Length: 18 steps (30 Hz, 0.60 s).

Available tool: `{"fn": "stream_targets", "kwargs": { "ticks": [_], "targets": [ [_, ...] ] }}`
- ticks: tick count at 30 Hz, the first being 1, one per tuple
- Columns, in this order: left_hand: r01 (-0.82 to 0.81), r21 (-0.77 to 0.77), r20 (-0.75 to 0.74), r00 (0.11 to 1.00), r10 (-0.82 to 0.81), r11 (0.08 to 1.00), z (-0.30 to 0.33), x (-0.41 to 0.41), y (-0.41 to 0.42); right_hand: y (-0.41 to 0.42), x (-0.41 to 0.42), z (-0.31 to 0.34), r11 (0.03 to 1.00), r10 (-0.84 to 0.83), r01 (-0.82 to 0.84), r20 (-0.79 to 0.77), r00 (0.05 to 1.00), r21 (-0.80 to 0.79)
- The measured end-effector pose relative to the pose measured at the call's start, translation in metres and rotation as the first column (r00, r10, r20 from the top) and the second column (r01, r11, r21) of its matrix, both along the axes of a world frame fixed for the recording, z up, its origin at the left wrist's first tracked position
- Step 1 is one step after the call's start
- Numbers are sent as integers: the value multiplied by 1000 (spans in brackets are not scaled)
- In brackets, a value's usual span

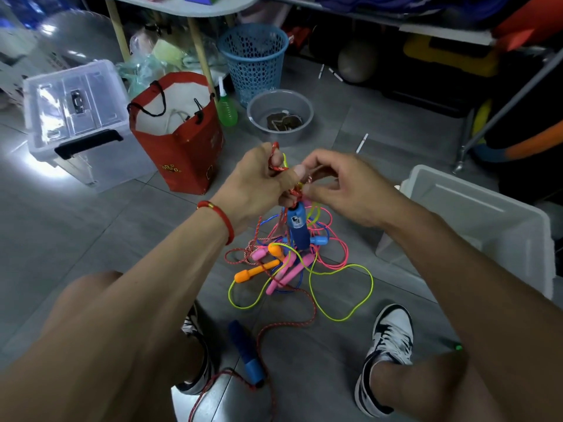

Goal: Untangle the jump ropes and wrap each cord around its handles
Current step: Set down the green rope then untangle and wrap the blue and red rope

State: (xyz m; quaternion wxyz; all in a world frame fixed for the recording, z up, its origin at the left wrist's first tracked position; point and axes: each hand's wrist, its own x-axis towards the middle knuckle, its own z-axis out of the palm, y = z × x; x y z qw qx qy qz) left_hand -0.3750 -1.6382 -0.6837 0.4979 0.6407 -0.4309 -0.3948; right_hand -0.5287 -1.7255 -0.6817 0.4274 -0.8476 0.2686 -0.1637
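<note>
A tangle of jump ropes (292, 263) lies on the grey floor: yellow, pink, blue and red braided cords with orange (256, 271) and pink handles (286, 277). My left hand (259, 181) grips a loop of the red braided cord (275, 161) above the pile. My right hand (344, 187) pinches the same red cord at a knot beside it. A blue handle (297, 226) hangs upright from that cord just below both hands. The rope's other blue handle (248, 356) lies on the floor between my feet.
A red paper bag (179, 135) and a clear lidded box (73, 111) stand at the left. A grey basin (280, 115) and a blue mesh basket (253, 60) are behind the pile. A white bin (475, 226) sits at the right. My shoes (387, 351) flank the near floor.
</note>
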Motion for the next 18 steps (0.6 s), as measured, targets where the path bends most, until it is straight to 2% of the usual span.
{"fn": "stream_targets", "kwargs": {
  "ticks": [5, 11, 15, 18],
  "targets": [
    [45, -17, 132, 990, -42, 999, 1, -4, 5, -7, 4, -4, 974, -170, 166, -17, 985, -154],
    [64, -55, 232, 971, -50, 996, 4, 0, 10, 4, 10, -4, 944, -138, 142, 35, 990, -297],
    [46, 13, 221, 974, -48, 999, 7, 3, 12, 2, 10, -9, 963, -133, 146, 70, 989, -227],
    [-30, 140, 114, 993, 13, 990, 9, 1, 10, 4, 12, -13, 979, -109, 110, 18, 994, -171]
  ]
}}
